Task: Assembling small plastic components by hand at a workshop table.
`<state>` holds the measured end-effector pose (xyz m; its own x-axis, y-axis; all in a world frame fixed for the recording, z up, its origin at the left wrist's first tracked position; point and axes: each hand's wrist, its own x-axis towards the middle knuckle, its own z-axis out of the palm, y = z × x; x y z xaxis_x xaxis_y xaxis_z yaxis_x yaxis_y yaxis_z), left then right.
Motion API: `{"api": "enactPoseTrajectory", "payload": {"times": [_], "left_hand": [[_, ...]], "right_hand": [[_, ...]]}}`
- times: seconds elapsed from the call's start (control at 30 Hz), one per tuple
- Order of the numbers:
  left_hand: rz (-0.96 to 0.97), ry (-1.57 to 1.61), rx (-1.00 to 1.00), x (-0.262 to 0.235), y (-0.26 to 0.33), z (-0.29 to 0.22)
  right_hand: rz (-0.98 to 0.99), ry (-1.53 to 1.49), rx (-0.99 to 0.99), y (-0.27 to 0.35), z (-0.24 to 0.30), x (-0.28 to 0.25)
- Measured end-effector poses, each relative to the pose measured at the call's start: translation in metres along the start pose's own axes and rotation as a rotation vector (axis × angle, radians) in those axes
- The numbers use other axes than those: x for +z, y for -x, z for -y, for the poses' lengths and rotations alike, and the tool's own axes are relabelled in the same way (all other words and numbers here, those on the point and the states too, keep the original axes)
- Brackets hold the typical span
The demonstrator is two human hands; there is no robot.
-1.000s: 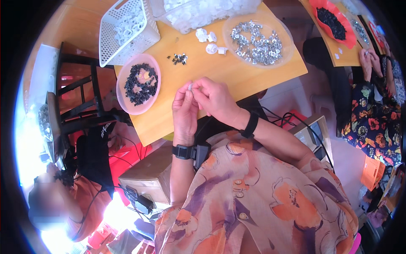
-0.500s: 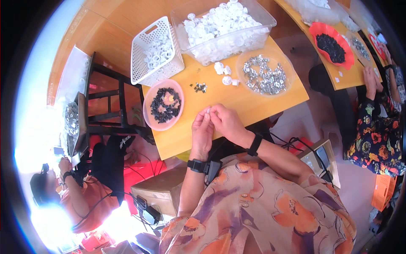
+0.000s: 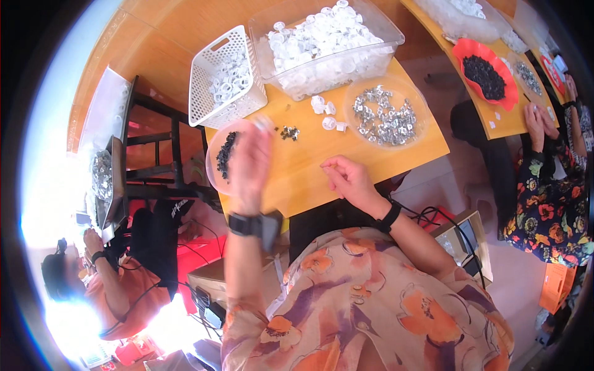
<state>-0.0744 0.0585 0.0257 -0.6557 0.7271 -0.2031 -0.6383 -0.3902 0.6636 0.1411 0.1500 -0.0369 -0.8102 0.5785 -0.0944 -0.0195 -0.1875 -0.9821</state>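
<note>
A small whitish piece (image 3: 263, 122), its outline smeared by motion blur, shows at the fingertips of the left hand (image 3: 250, 162); whether that grip is clenched on it, I cannot tell. The hand partly covers a round pale-pink plastic bowl (image 3: 213, 176) of small black pieces (image 3: 224, 157). Over the yellow wooden counter (image 3: 303, 176), the right hand (image 3: 354, 183) curls its fingers, well apart from the whitish piece; its grip's contents are unclear.

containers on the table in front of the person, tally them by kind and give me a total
White perforated basket: 1
Clear rectangular tub: 1
Round bowls, counting the pink bowl with black pieces and the clear bowl with silvery pieces: 2
Total: 4
</note>
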Motion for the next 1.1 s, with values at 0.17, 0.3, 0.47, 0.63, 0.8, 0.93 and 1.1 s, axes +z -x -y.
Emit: {"api": "enactPoseTrajectory", "payload": {"times": [0.17, 0.3, 0.47, 0.63, 0.8, 0.93, 1.1], "left_hand": [[0.067, -0.306, 0.103, 0.063, -0.012, -0.027], [-0.164, -0.749, 0.078, 0.022, -0.022, 0.035], [-0.006, -1.063, 0.168, 0.018, -0.031, 0.078], [0.123, -1.689, 0.392, 0.047, -0.033, 0.101], [0.156, -1.815, 0.516, 0.041, -0.034, 0.114], [0.094, -1.74, 0.507, 0.032, -0.024, 0.109], [-0.025, -0.899, 0.118, -0.007, 0.009, 0.084]], "right_hand": [[-0.019, 0.15, -0.132, -0.001, -0.005, -0.002], [-0.022, 0.159, -0.149, -0.001, -0.009, -0.001], [0.035, 0.133, -0.145, -0.001, -0.002, -0.003], [0.041, 0.152, -0.134, -0.002, -0.005, -0.006], [0.051, 0.142, -0.155, -0.001, -0.004, -0.003], [0.076, 0.085, -0.032, -0.004, 0.0, -0.005], [0.079, 0.2, 0.118, -0.021, 0.011, -0.011]]}}
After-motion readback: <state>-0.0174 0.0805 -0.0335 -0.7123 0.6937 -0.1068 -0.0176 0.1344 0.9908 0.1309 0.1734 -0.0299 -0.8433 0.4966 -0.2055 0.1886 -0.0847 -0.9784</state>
